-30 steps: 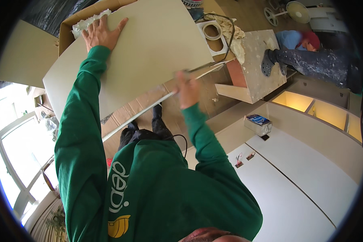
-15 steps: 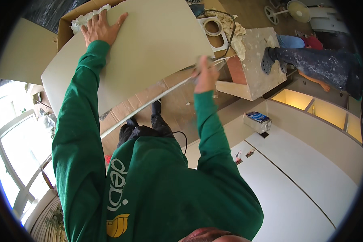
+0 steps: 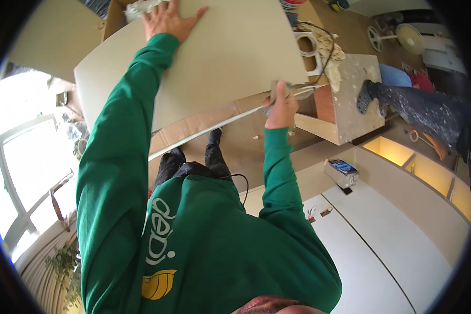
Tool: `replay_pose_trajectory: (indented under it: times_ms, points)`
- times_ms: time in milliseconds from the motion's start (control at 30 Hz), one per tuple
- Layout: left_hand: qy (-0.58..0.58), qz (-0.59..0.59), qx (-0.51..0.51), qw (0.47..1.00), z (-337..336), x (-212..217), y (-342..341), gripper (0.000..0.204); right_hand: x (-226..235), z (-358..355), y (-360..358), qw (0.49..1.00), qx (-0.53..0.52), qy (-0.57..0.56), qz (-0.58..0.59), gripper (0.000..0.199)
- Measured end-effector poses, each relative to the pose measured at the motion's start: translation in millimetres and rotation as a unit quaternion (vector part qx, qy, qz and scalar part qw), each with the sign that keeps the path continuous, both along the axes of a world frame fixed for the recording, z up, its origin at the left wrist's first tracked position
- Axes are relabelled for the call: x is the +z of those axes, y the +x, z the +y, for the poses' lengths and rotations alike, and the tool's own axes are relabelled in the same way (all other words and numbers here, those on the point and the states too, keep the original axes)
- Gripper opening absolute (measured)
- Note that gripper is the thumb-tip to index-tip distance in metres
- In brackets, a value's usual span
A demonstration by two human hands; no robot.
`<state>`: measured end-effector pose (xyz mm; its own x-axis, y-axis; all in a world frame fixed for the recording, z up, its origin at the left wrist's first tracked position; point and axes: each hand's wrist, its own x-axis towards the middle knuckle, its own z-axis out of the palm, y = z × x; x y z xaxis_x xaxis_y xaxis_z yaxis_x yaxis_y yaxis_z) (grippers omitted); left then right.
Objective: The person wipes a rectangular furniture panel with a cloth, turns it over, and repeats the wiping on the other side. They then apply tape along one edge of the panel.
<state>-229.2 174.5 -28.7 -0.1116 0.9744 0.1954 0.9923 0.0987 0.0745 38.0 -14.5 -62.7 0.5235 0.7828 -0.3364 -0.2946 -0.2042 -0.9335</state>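
1. Green sweatshirt (image 3: 204, 246), nearest the camera: the person's own, w/ both sleeves reaching up and away. Fills the lower middle, so the legs show only in part and the floor under them hardly at all.

2. Right hand (image 3: 281, 104): fingers closed on the near edge of the panel, w/ what looks like a grey rag or pad pinched against it; what exactly it is can't be made out. Prob. gripped here to carry the weight at the edge.

3. Large pale panel (image 3: 220, 57): flat beige sheet, held tilted betw. both hands in front of the person, above the cardboard. Wide span explains the arms spread well apart. Underside not visible.

4. Cardboard sheet (image 3: 193, 131): brown, just beyond and under the panel's near edge; mostly covered by it.

5. Left hand (image 3: 170, 21): spread flat, fingers apart, palm pressed on the panel's far face near its top edge, seemingly to steady it, not clamp it. A whitish object at the fingertips is cut off by the picture rim.

6. Wooden box (image 3: 345, 99), right of the panel: top smeared w/ pale paste; a cable and a white roll sit beside it, partly behind the panel.

7. Another person's leg (image 3: 418, 107), paint-spattered trousers, dark shoe on the box; the rest cut off at right.
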Motion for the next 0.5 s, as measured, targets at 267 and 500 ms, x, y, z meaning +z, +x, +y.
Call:
replay_pose_trajectory:
  times_ms: [267, 500]
  points:
    - [-0.019, -0.083, -0.054, 0.995, -8.3, 20.6, -12.7, 0.097, 11.0, -87.9, -193.5, 0.988, 0.149, 0.002, 0.04, 0.028]
    - [-0.185, -0.067, -0.064, 0.978, 13.6, 14.4, -117.4, 0.121, -7.9, -49.5, -137.1, 0.998, -0.017, -0.005, -0.053, 0.038]
